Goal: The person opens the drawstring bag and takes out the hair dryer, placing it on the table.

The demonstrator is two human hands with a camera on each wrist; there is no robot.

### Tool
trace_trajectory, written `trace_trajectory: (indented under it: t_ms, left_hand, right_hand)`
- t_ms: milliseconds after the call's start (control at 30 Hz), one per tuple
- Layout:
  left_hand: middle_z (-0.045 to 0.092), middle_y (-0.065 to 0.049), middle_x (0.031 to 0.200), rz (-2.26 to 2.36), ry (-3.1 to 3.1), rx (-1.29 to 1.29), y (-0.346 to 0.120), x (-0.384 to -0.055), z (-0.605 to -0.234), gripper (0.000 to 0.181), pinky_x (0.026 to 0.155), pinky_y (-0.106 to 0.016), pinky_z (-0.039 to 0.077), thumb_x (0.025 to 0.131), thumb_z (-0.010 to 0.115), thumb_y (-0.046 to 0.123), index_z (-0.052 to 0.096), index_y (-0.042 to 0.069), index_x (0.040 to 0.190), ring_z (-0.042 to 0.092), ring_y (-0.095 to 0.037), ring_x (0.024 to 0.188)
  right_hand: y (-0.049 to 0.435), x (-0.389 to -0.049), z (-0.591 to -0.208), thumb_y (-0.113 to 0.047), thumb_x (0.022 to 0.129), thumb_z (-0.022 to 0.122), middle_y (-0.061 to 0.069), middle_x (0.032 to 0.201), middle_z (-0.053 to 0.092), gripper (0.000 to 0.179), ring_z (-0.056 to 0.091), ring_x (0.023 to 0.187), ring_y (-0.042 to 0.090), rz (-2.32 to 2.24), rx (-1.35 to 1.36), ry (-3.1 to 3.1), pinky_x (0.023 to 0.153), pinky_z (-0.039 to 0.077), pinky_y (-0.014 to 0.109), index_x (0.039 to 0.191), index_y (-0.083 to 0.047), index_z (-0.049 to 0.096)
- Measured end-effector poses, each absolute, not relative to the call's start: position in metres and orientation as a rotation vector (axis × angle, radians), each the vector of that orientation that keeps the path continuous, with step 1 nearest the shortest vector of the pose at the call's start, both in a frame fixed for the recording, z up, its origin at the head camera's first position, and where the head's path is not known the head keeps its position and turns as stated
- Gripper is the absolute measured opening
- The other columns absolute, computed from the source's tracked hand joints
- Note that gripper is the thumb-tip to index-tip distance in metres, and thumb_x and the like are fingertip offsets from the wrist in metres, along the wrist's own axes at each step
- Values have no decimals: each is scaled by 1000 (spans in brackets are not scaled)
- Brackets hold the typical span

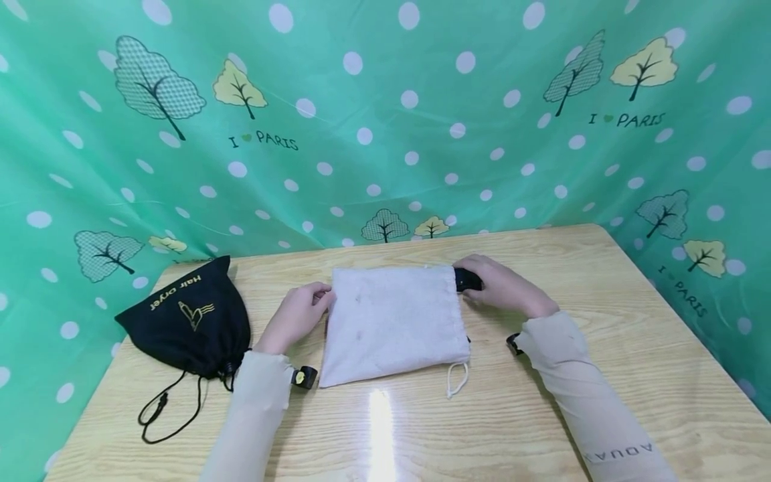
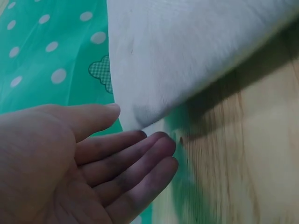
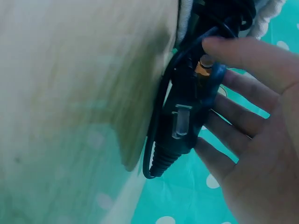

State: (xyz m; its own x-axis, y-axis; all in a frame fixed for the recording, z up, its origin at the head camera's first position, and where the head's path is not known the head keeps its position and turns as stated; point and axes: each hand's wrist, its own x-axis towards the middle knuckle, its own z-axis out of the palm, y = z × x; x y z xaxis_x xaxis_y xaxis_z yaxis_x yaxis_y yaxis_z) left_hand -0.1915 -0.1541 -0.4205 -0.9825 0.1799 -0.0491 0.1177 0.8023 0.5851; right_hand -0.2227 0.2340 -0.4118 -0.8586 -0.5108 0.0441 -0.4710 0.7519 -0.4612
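Note:
A pale drawstring cloth bag (image 1: 394,325) lies on the table between the hands, its gathered mouth to the right. My left hand (image 1: 303,311) is at the bag's left edge; in the left wrist view its thumb and loosely bent fingers (image 2: 126,175) stand apart beside the cloth corner. With my right hand (image 1: 502,284) I hold a black corded appliance (image 3: 180,112) by its handle, thumb on one side and fingers on the other. A clear switch and ribbed cord end show on the handle. The appliance's far end is hidden in the bag's mouth.
A black drawstring pouch (image 1: 195,321) printed "Hair Dryer" lies on the left of the wooden table (image 1: 458,428), its cord (image 1: 171,428) looped toward the front. A white drawstring (image 1: 458,381) hangs from the pale bag. Behind the table hangs a green dotted curtain (image 1: 337,134).

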Motion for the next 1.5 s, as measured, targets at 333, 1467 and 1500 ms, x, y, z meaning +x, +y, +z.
trace_trajectory:
  t_ms: [333,1467,1500]
  left_hand:
    - [69,-15,103,968,2901,266,-153,-195,-423,32,85,-40,56,100,59,10,59,-7,127,65,-26,95]
    - [57,-22,128,949,2880,307,-160,-191,-422,48,88,-42,57,97,63,9,48,-1,141,65,-31,107]
    - [57,-21,127,951,2883,315,-160,-191,-422,47,87,-41,57,96,63,8,49,0,141,65,-31,106]
  right_hand:
    - [223,-217,-414,-4,90,70,17,135,57,46,51,128,36,-611,-781,2931,105,45,54,135,-4,55]
    - [237,-211,-412,-8,94,67,22,137,56,47,50,129,40,-605,-732,2961,108,41,56,138,0,54]
    - [237,-211,-412,-8,94,66,22,135,57,46,51,128,39,-606,-736,2966,107,42,55,138,0,54]
